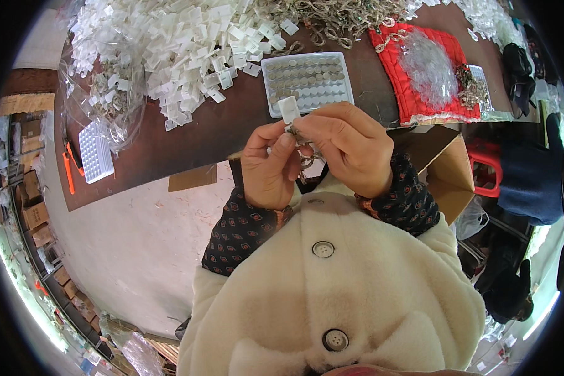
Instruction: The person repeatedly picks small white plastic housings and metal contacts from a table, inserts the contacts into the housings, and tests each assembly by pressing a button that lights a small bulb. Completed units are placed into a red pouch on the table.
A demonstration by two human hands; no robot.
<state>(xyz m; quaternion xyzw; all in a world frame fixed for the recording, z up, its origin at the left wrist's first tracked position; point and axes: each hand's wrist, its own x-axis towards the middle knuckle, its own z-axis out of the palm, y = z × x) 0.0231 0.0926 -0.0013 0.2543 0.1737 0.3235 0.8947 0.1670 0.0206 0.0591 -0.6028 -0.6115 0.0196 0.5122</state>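
Both my hands meet just in front of the table edge, around a small white plastic case (289, 109) that stands up above the fingertips. My left hand (266, 168) is closed, its thumb and fingers pinching the case's lower end. From the other side my right hand (352, 148) pinches at the same end, fingers bent. A thin looped wire bundle (306, 160) hangs below, between the two palms. Whether it joins the case is hidden by the fingers. Right behind the hands lies a white plastic tray (349, 94) with round silvery button cells in its rows; some pockets hold none.
A big heap of white cases (194, 50) covers the table's far left. Wire bundles (323, 15) pile up behind the tray. Right of it, a red cloth (395, 75) carries clear plastic pieces (426, 69). At left lie orange-handled pliers (69, 169) and another white tray (96, 153).
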